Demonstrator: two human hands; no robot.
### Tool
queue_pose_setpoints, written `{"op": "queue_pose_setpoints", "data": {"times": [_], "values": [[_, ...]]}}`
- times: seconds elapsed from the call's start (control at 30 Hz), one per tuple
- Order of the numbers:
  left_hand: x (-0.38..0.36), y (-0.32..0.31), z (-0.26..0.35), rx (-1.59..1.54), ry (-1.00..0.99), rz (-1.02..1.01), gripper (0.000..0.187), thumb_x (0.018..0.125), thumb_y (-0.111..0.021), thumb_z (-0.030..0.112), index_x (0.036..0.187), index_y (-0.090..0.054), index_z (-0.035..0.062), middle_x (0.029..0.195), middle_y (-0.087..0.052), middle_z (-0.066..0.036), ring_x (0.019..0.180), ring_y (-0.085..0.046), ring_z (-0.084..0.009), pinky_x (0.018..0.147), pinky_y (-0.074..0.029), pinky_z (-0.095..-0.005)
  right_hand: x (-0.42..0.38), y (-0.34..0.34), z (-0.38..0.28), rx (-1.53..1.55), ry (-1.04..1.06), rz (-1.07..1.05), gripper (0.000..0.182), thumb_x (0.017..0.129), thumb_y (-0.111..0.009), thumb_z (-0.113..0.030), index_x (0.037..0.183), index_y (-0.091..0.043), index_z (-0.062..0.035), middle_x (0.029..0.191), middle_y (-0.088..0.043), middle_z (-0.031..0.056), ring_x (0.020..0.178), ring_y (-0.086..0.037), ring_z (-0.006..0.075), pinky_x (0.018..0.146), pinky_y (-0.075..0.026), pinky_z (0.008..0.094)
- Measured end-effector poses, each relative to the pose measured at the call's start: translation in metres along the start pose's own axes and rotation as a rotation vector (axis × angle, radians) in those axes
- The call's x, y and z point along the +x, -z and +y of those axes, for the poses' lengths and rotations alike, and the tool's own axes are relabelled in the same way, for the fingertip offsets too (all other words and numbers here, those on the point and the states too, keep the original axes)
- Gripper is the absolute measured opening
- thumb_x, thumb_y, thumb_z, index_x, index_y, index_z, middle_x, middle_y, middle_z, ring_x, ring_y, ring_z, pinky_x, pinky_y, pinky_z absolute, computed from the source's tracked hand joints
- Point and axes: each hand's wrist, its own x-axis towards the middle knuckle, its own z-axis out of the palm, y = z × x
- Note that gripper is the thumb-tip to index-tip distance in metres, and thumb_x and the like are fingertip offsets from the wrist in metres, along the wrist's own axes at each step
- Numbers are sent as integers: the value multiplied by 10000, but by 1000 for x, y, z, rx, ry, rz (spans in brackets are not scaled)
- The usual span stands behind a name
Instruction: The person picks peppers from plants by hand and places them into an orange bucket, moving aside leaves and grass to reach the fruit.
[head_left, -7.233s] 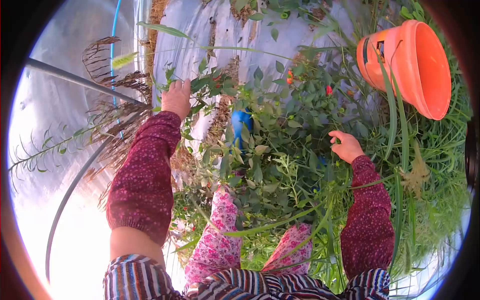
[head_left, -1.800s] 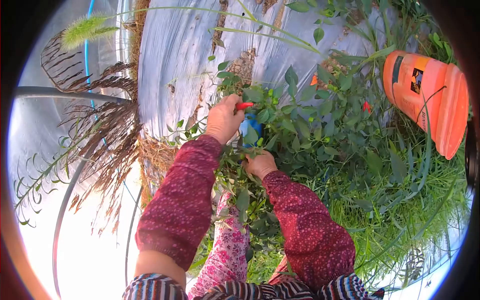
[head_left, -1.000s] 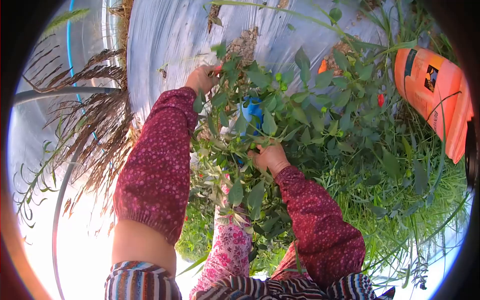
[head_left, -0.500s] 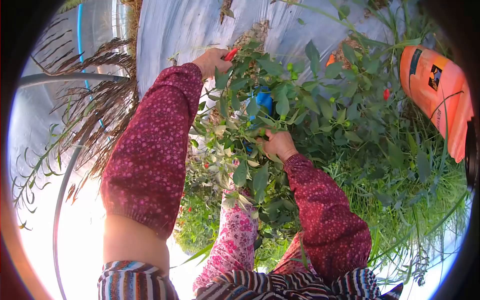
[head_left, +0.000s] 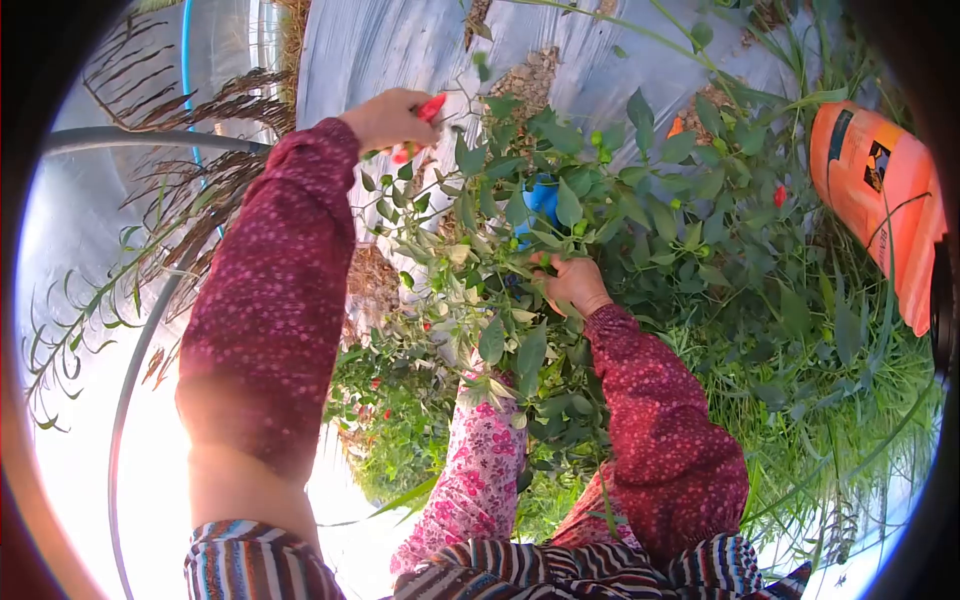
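Note:
My left hand (head_left: 388, 120) is closed around red chili peppers (head_left: 430, 108) at the upper left edge of a pepper plant (head_left: 620, 205). One red pepper sticks out past the fingertips, and more red shows beneath the hand. Lower down, my right hand (head_left: 577, 287) reaches in among the leaves with its fingers bent together; I cannot tell what they grip. Just above it, a blue object (head_left: 541, 200) is partly covered by foliage. Small green peppers hang on the plant, and a single red one (head_left: 780, 196) shows at its right side.
Silvery plastic sheeting (head_left: 380, 50) covers the ground behind the plant. An orange sack (head_left: 870, 190) lies at the right. Dry brown fronds (head_left: 215, 110) and a grey hose (head_left: 150, 330) are on the left. Grass (head_left: 760, 430) grows at the lower right, beside my legs.
My left hand has moved left, away from the leaves, with the red peppers in it. My right hand stays among the leaves, and the view has shifted slightly.

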Motion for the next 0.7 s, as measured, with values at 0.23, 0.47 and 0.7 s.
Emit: {"op": "queue_pose_setpoints", "data": {"times": [0.23,0.47,0.7], "values": [[-33,-13,-82,-240,169,-129,186,780,-671,102,940,-604,37,678,-554,13,558,-510,-86,475,-434,-246,3,22,-14,-142,-152,-171,362,806,-563,-422,1114,-592,-233,816,-651,131,803,-620,291,788,-471,380],[-52,-46,-56,41,-2,-289,390,800,-658,105,1176,-558,78,1057,-591,-82,894,-580,-187,799,-491,-290,10,14,-9,-294,-211,-279,487,814,-543,-475,1214,-527,-197,821,-645,142,814,-614,303,814,-458,383],[-75,-61,-64,81,-5,-196,302,803,-631,112,1087,-563,36,1010,-585,-106,870,-585,-185,763,-485,-298,2,25,-12,-32,-106,-131,392,806,-590,-360,1172,-570,-222,819,-638,147,780,-613,308,727,-477,388]]}}
